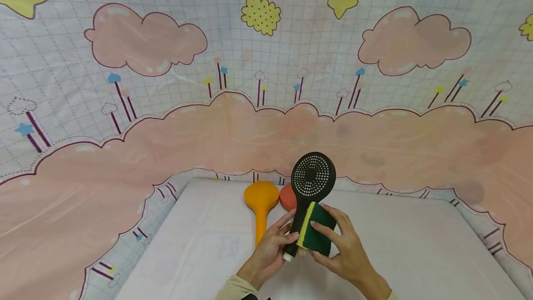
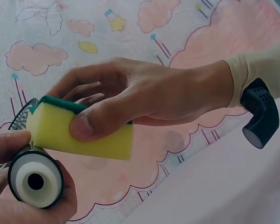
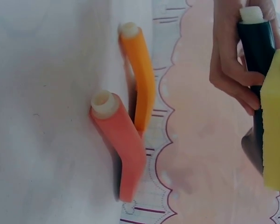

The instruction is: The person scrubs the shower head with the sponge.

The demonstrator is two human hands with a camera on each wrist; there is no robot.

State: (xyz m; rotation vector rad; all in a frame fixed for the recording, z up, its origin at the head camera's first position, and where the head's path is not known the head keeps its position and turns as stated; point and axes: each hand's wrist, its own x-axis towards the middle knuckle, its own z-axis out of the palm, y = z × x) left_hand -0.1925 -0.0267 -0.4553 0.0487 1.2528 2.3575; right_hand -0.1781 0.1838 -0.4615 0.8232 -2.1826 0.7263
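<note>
A black shower head (image 1: 313,176) with a pale dotted face is raised above the table, its handle slanting down to a white threaded end (image 2: 36,182). My left hand (image 1: 272,249) grips that handle low down, thumb across the front. A yellow and green sponge (image 1: 321,229) is pinched between the thumb and fingers of my right hand (image 1: 347,249). Its yellow side (image 2: 84,133) lies against the handle, just below the round head. In the right wrist view, the sponge (image 3: 276,126) covers part of the black handle (image 3: 257,46).
An orange shower head (image 1: 261,194) lies on the white table (image 1: 200,235), left of my hands. Beside it is a coral-red one (image 1: 287,197), mostly hidden behind the black one. A patterned curtain (image 1: 266,138) with clouds and stars rises behind the table's far edge.
</note>
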